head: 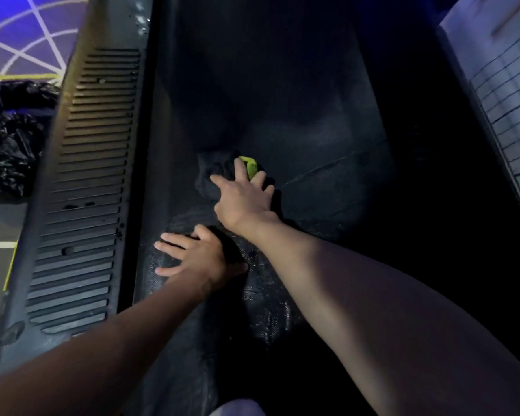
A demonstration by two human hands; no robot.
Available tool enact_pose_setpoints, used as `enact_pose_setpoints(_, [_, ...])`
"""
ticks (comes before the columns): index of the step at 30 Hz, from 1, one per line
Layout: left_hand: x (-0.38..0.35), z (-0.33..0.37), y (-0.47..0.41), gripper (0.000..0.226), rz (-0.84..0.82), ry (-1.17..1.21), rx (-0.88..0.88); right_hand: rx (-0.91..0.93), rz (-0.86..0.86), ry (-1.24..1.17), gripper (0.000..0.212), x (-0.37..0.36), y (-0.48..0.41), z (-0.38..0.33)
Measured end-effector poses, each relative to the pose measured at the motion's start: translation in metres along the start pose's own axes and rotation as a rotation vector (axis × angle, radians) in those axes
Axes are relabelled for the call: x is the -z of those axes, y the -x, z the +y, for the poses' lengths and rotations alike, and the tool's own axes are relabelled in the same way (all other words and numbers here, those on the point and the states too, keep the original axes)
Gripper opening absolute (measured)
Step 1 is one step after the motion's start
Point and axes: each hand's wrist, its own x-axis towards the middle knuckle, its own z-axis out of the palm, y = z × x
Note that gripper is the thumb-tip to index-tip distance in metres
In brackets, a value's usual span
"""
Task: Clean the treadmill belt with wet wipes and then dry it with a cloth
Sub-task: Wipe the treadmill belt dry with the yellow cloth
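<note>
On the treadmill belt (312,130), my right hand (243,199) pressed, splayed, onto a dark cloth (213,172); my left hand (198,256) lay flat, holding nothing. I judged the cloth soft, light, best bunched from above.

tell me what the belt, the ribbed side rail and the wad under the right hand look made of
Belt: likely textured rubber or PVC, matte with a fine grain that glints. Side rail: probably moulded hard plastic, dull sheen, raised ribs. Cloth under the right hand: soft dark fabric, bunched in folds, with a yellow-green patch; the weave is too dim to tell.
</note>
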Motion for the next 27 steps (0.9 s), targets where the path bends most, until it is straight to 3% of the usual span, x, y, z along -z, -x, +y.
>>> enact_pose_setpoints(3, [-0.004, 0.000, -0.001, 0.112, 0.062, -0.102, -0.097, -0.064, 0.023, -0.015, 0.059, 0.009, 0.009, 0.036])
enact_pose_setpoints(6, [-0.004, 0.007, 0.004, 0.091, 0.155, -0.314, -0.466, -0.166, 0.042, -0.034, 0.060, 0.020, 0.021, 0.081])
enact_pose_setpoints(8, [-0.003, 0.016, 0.008, 0.088, 0.131, -0.377, -0.573, -0.234, 0.060, -0.054, 0.060, 0.026, 0.033, 0.114])
enact_pose_setpoints(11, [-0.007, 0.029, 0.009, 0.091, 0.038, -0.407, -0.503, -0.320, 0.090, -0.058, 0.060, 0.036, 0.052, 0.162])
enact_pose_setpoints(18, [-0.014, 0.033, 0.015, 0.125, -0.077, -0.446, -0.437, -0.514, 0.110, -0.041, 0.057, 0.050, 0.080, 0.229])
enact_pose_setpoints(24, [-0.013, -0.003, 0.010, 0.115, 0.062, -0.070, -0.497, -0.586, 0.169, -0.060, 0.059, 0.043, 0.077, 0.217])
enact_pose_setpoints(27, [-0.013, -0.028, 0.014, 0.105, 0.261, -0.172, -0.421, -0.586, 0.174, -0.025, 0.063, 0.037, 0.070, 0.201])
